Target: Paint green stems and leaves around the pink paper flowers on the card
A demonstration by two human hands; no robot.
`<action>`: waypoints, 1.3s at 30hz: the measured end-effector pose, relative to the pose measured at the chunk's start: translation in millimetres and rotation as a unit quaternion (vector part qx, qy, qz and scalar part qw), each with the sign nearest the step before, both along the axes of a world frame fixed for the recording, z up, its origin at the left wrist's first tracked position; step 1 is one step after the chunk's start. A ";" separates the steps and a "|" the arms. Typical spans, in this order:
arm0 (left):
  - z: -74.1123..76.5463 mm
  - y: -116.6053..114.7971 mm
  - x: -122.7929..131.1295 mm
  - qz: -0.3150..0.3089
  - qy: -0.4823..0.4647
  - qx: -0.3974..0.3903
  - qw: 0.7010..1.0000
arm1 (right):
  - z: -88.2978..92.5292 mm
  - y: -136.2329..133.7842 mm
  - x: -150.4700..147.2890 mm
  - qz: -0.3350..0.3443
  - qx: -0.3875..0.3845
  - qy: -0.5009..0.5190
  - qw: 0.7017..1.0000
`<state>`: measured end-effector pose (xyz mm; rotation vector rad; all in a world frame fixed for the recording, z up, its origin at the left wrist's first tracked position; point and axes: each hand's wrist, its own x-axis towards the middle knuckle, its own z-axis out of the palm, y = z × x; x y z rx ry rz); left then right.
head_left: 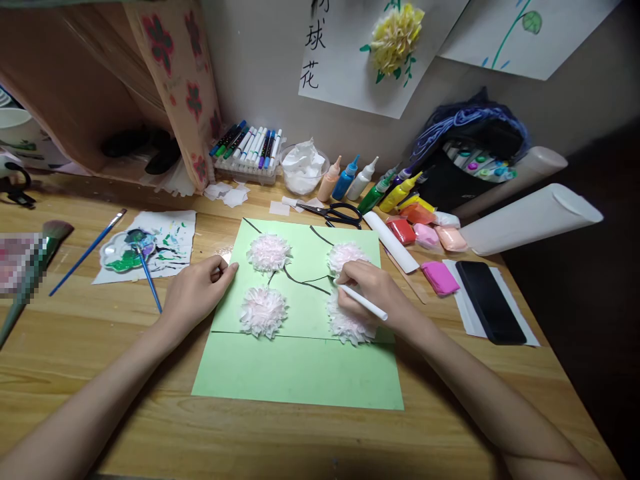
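Note:
My right hand (373, 293) is closed round a white marker pen (365, 302), its tip low among dark stem lines on the light green paper (300, 370). Pale pink tissue-paper flowers sit on the sheet: an upper left one (269, 253), a lower left one (264, 311), an upper right one (349, 256) and a lower right one (351, 323). My right hand partly covers the two on the right. At the paper's left edge rests my left hand (197, 290), fingers curled in and thumb on the edge, with nothing visible in it.
Behind the paper lie black scissors (345, 213), paint bottles (347, 179) and a marker box (250, 150). A paint palette (125, 252) and brush (149, 280) are left. Clay packets (401, 231), a white roll (390, 241) and a phone (490, 301) are right.

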<state>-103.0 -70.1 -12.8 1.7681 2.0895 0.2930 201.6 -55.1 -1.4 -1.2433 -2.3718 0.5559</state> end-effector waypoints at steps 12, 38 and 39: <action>-0.7 0.4 -0.3 -0.006 0.001 0.005 1.000 | -1.4 1.2 4.2 -0.006 0.021 -0.028 0.999; -4.3 0.1 -1.8 -0.010 -0.003 0.015 1.000 | 0.5 -5.3 -9.1 0.016 0.019 -0.009 1.000; -4.0 0.0 -1.6 -0.010 -0.004 0.015 1.000 | 2.9 -7.1 -10.8 0.016 0.023 0.002 1.000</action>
